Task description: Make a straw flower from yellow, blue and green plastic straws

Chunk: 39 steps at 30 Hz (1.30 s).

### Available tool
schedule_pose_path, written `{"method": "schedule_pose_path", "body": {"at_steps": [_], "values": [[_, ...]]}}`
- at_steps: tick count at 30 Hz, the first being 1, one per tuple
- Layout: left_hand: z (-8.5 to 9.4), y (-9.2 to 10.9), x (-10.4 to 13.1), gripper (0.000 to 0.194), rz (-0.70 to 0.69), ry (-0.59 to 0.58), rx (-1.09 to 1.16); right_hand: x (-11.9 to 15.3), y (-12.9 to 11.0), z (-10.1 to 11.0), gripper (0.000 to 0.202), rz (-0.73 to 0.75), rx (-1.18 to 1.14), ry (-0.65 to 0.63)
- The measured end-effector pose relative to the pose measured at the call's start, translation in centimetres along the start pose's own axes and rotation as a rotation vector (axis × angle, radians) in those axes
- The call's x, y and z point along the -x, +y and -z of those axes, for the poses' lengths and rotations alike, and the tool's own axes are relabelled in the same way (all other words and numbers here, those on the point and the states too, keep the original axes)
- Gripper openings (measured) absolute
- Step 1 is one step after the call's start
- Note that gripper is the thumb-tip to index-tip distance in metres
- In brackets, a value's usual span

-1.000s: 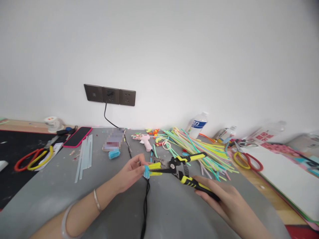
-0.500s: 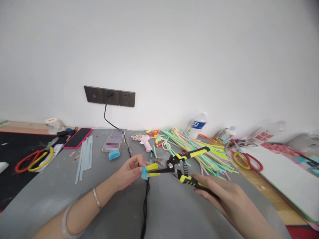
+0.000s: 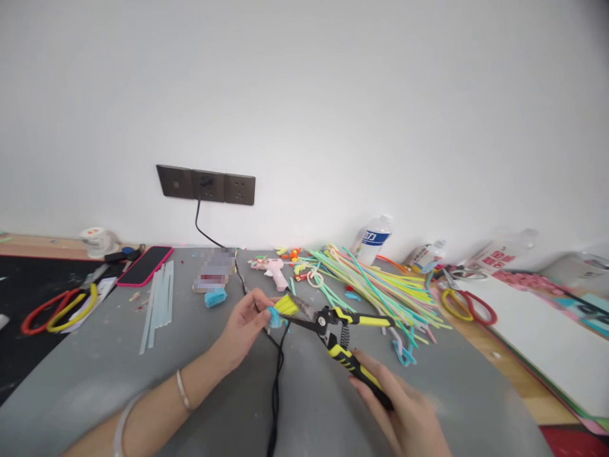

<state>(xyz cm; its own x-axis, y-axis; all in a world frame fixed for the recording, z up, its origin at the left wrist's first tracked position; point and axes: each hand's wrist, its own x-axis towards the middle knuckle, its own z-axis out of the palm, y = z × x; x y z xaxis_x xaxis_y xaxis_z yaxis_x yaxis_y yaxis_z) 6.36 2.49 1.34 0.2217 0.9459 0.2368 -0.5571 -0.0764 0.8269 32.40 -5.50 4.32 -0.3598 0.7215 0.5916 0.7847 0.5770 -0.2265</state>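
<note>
My left hand (image 3: 247,322) pinches a small bundle of pipe cleaners, with a blue wrap (image 3: 275,317) at the fingertips and yellow ends (image 3: 287,306) sticking out to the right. Pliers with black-and-yellow grips (image 3: 322,322) are in my right hand (image 3: 397,403), whose fingers wrap the lower handle. The upper handle stands apart from it, with a coil spring between them. The plier tips point left and meet the bundle just below the yellow ends; whether they bite on it cannot be made out. Behind the tips lies a pink glue gun (image 3: 275,271).
Many pastel pipe cleaners (image 3: 375,285) lie at right, with a bottle (image 3: 372,240) behind. At left are glue sticks (image 3: 159,304), a phone (image 3: 145,266), scissors (image 3: 71,310) and a blue bundle (image 3: 216,298). A black cable (image 3: 276,387) crosses the grey mat (image 3: 200,419).
My right hand and the pliers have moved down and left, with the handles swung lower. The yellow ends, earlier on both sides of the plier tips, now show together above them.
</note>
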Motion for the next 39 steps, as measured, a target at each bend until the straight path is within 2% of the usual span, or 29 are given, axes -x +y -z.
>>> {"method": "schedule_pose_path", "body": {"at_steps": [4,9,20,28,33,39], "values": [[-0.1,0.1,0.0,0.025,-0.031,0.071,-0.057,0.7,-1.0,-1.5,0.022,-0.074,-0.030,0.072],[0.1,0.0,-0.1,0.023,-0.076,0.099,-0.087,1.5,-1.3,-2.3,0.021,-0.167,-0.056,0.027],[0.2,0.0,0.0,0.019,-0.136,0.084,-0.123,1.3,-1.4,-1.9,0.024,-0.232,-0.134,0.019],[0.1,-0.2,0.1,0.018,-0.159,0.167,-0.148,1.3,-1.8,-1.7,0.023,-0.215,-0.107,-0.017],[-0.1,-0.1,0.1,0.019,-0.185,0.207,-0.178,1.5,-2.3,-2.4,0.027,-0.297,-0.117,0.009],[0.2,0.0,0.1,0.016,-0.221,0.185,-0.221,1.5,-2.7,-2.7,0.030,-0.350,-0.140,0.015]]}}
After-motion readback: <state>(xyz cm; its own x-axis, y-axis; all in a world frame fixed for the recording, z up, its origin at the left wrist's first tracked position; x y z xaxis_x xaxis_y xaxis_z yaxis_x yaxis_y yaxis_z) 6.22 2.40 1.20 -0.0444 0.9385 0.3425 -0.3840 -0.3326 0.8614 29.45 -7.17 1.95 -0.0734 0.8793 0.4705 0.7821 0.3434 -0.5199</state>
